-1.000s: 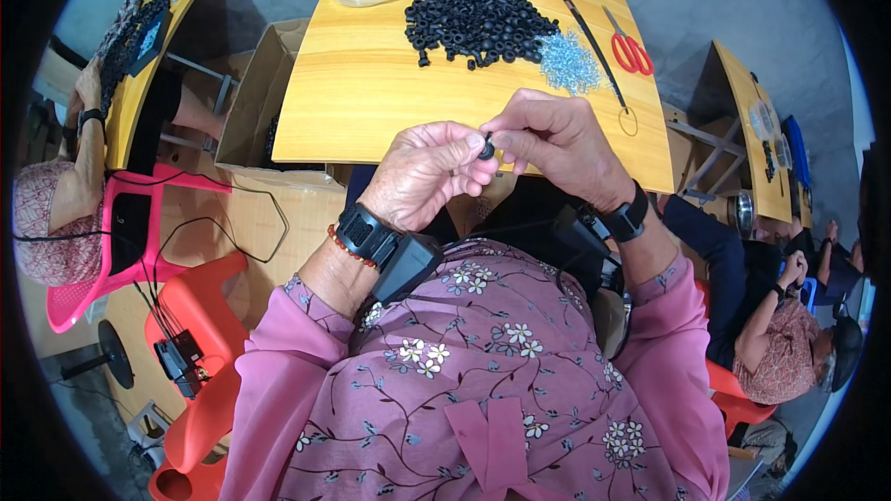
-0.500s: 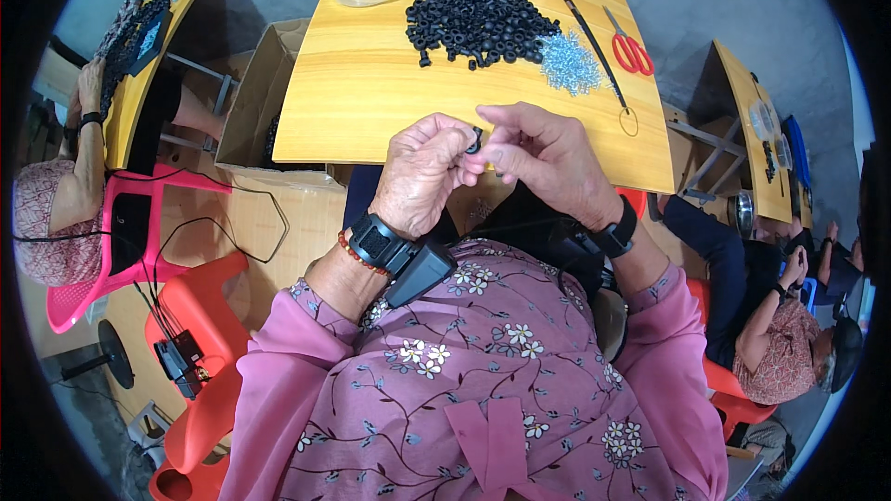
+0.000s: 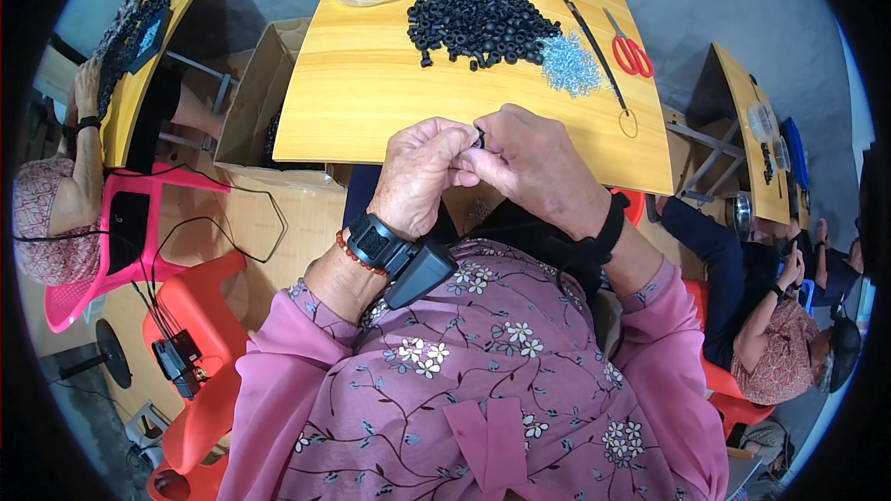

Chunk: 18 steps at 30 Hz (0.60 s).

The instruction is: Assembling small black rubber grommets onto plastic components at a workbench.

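Right hand (image 3: 538,160) moved in; black part (image 3: 479,140) between it and left hand (image 3: 418,165).

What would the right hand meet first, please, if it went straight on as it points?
The right hand would likely meet the small black piece, then the left hand; depth is unclear.

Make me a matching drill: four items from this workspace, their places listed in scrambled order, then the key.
1. Red-handled scissors
2. Clear round bowl
3. Small black part
4. Open cardboard box

A. Where the left hand and right hand meet
B. Off the table, beside its left edge
C. Near the table's right edge
D. At the table's far left corner

Pairs: 1-C, 2-D, 3-A, 4-B
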{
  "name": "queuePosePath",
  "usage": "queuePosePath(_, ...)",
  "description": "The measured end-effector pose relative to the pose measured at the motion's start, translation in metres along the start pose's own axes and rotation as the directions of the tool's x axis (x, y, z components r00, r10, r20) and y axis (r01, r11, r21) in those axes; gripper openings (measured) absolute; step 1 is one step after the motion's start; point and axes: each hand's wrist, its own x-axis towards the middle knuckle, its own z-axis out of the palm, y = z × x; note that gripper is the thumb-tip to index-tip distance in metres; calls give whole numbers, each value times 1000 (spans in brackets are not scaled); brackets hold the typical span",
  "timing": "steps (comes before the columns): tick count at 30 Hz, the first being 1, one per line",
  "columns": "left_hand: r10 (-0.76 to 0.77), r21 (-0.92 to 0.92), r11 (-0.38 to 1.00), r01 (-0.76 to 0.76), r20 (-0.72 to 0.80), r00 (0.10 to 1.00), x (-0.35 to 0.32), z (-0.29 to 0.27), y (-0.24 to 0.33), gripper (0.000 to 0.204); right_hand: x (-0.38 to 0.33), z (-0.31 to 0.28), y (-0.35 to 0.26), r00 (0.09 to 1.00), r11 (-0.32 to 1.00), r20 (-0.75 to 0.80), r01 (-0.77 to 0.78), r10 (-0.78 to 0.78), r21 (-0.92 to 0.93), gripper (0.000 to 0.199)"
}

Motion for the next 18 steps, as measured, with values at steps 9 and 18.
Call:
queuePosePath(9, 10, 43, 999, -14, 91, 996, 2, -6, -1, 12, -6, 8, 3, 983, 989, -107, 148, -149, -19, 19)
queuePosePath(18, -93, 1, 996, 93, 118, 989, 0, -2, 8, 18, -10, -1, 2, 989, 989, -132, -42, 61, 145, 20)
